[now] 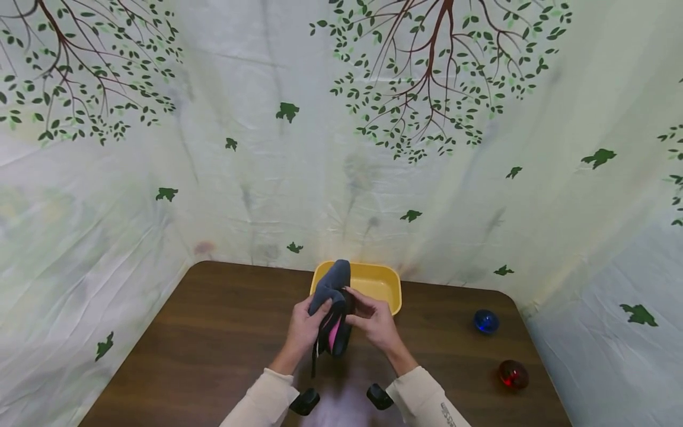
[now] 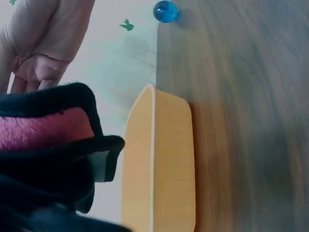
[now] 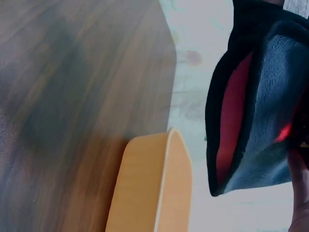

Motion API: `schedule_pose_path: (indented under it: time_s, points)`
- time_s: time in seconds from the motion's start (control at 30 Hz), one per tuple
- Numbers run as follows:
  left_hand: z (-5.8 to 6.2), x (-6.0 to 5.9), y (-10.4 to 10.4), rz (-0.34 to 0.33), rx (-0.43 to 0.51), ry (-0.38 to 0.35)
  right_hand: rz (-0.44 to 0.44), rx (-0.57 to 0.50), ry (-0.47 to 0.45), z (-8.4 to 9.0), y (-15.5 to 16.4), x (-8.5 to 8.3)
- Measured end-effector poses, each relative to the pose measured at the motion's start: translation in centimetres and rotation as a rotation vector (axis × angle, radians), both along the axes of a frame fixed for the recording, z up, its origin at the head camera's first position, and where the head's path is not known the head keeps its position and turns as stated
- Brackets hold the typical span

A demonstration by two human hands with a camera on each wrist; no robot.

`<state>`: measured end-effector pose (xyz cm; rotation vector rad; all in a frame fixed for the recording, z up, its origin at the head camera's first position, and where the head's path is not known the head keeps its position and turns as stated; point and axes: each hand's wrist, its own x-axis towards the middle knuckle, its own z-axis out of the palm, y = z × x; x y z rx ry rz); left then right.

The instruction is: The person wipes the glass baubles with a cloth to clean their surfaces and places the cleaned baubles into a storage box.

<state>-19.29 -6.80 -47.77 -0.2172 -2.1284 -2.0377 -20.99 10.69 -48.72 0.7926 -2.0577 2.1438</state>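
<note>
A soft grey-blue fabric pouch (image 1: pixel 333 279) with black trim and pink lining is held up in front of the yellow tray (image 1: pixel 396 305). My left hand (image 1: pixel 306 323) grips its left side, thumb on the near face. My right hand (image 1: pixel 376 320) is at its right side, fingers and thumb curled around a dark red glossy thing (image 3: pixel 303 116) against the fabric; I cannot tell what that is. A red glow falls on the cloth beside it. In the left wrist view the pouch (image 2: pixel 48 130) shows its pink inside, with the right hand (image 2: pixel 48 38) behind it.
On the right of the brown wooden table (image 1: pixel 224 344) sit a blue glass ball (image 1: pixel 486 321) and a red glass ball (image 1: pixel 513 375). Black wrist cameras (image 1: pixel 305 402) show at both sleeves. A pale leaf-patterned cloth (image 1: pixel 320 178) hangs behind and beside the table.
</note>
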Motion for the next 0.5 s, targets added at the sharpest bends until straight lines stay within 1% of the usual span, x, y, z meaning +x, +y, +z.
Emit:
schedule_pose_path:
  time_s: [0.1, 0.17, 0.2, 0.27, 0.3, 0.37, 0.5]
  points:
    - [-0.05, 0.25, 0.0, -0.007, -0.043, 0.034, -0.066, -0.004, -0.122, 0.14, -0.23, 0.23]
    - [0.02, 0.4, 0.0, -0.029, -0.069, 0.066, -0.117, -0.021, -0.195, 0.25, -0.45, 0.33]
    - [0.01, 0.41, -0.01, -0.04, -0.082, 0.08, -0.145, -0.024, -0.224, 0.37, -0.57, 0.39]
    - [0.01, 0.51, -0.11, -0.058, -0.096, 0.101, -0.177, -0.035, -0.253, 0.44, -0.8, 0.48]
    - [0.03, 0.55, -0.15, -0.064, -0.097, 0.108, -0.183, -0.038, -0.257, 0.49, -0.88, 0.53]
    - [0.04, 0.54, -0.2, -0.06, -0.09, 0.115, -0.173, -0.038, -0.235, 0.53, -0.97, 0.57]
    - [0.0, 0.38, -0.18, -0.034, -0.036, 0.082, -0.091, -0.073, -0.138, 0.47, -0.86, 0.44]
